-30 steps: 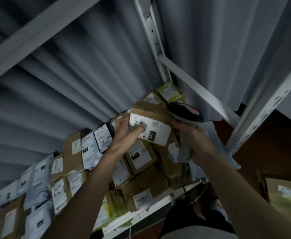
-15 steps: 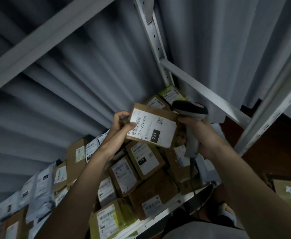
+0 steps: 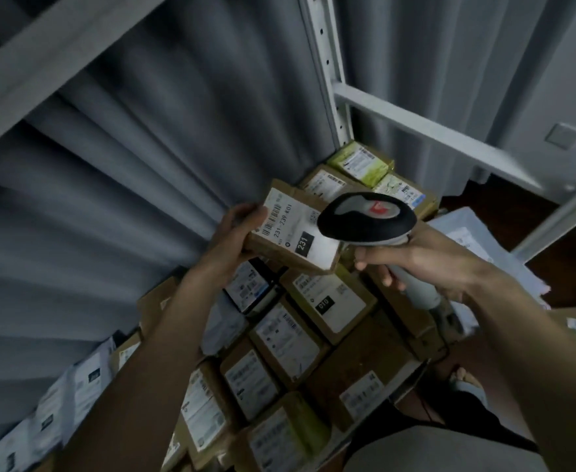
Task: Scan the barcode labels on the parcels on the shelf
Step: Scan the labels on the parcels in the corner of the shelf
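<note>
Left hand (image 3: pixel 235 240) gripping small brown cardboard parcel (image 3: pixel 291 229), thumb pressing on the label's barcode end, lifting it clear above the shelf pile near the shelf's back right corner. Parcel's long axis running from upper left to lower right, label side facing up toward camera. White rectangular label (image 3: pixel 297 233) showing barcode, "231-239 K01", black "231" tag; glare washing out its lower right part.

Right hand (image 3: pixel 416 264) clenching around scanner (image 3: pixel 365 218) handle, index finger lying under the head. Scanner head glossy black, rounded, grey top with red mark, pointing left at the label, overlapping the parcel's right end.

Lying on shelf (image 3: pixel 395 386) below: brown cardboard boxes, green-printed boxes by the back corner, grey plastic mailers toward the left. Hanging behind: grey pleated curtain (image 3: pixel 143 165).
</note>
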